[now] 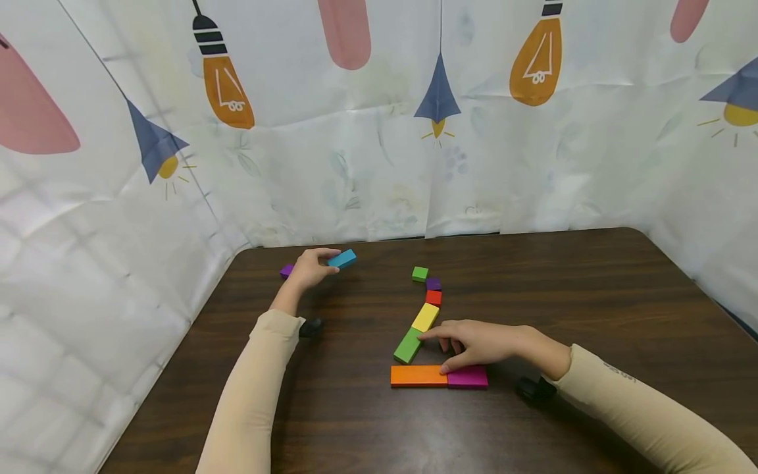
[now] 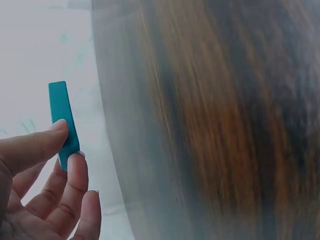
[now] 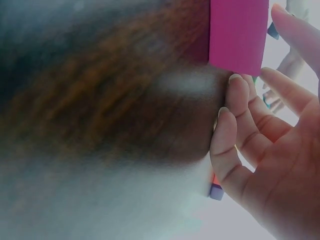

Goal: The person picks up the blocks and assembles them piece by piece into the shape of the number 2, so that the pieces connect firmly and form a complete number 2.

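Note:
Above the far left of the table, my left hand [image 1: 309,270] pinches a blue block [image 1: 343,259] between thumb and fingers. The left wrist view shows the thumb flat on one face of this blue block [image 2: 60,102]. My right hand [image 1: 482,341] is over the blocks at the middle, its index fingertip at a long green block [image 1: 407,347] and its thumb at the join of an orange block [image 1: 417,376] and a magenta block [image 1: 470,378]. Lying end to end, those two make a straight row. In the right wrist view the magenta block [image 3: 237,35] appears beyond the loosely bent fingers.
From the long green block a curving line runs away: a yellow block [image 1: 426,316], a red block [image 1: 433,298], a purple block [image 1: 433,284] and a small green block [image 1: 420,274]. Another purple block [image 1: 286,270] lies partly behind the left hand. A printed curtain [image 1: 379,178] borders the dark wooden table [image 1: 592,309].

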